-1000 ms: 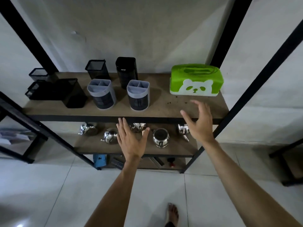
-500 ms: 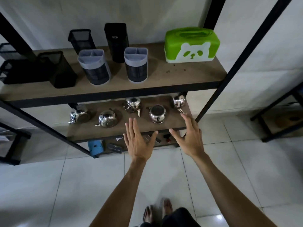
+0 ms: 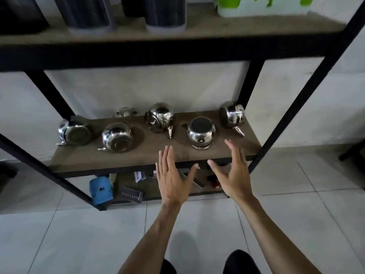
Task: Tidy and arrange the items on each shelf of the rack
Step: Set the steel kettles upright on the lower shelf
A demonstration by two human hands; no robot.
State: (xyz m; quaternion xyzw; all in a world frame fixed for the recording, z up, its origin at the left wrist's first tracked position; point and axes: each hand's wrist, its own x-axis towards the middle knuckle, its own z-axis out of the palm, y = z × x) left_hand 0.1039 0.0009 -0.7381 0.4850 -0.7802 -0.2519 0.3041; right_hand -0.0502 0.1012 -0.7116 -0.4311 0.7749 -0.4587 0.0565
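Currently both hands are held out in front of the middle shelf (image 3: 83, 161) of the rack (image 3: 296, 107); the left hand (image 3: 171, 180) is flat with fingers straight and together, thumb spread, holding nothing; the right hand (image 3: 235, 173) is turned edge-on with fingers extended and thumb apart, also holding nothing; neither hand touches any item. Five shiny metal teapots stand or lie on the middle shelf: the far-left teapot (image 3: 74, 132) lies on its side with its base facing the camera; the second teapot (image 3: 117, 138) lies likewise just beside it; the centre teapot (image 3: 160, 119) is tipped over with its spout pointing toward the front edge; the fourth teapot (image 3: 201, 132) sits upside down on its lid, near the right hand's fingertips; the far-right teapot (image 3: 232, 114) lies on its side at the shelf's right end. The upper shelf (image 3: 256, 28) carries dark cylindrical holders (image 3: 166, 12) and a green and white box (image 3: 262, 6), all cut off by the frame edge. The bottom shelf (image 3: 205, 192) holds a blue object (image 3: 100, 187), a dark flat box (image 3: 131, 194) and smaller items too unclear to identify. White floor tiles (image 3: 59, 234) lie beneath.
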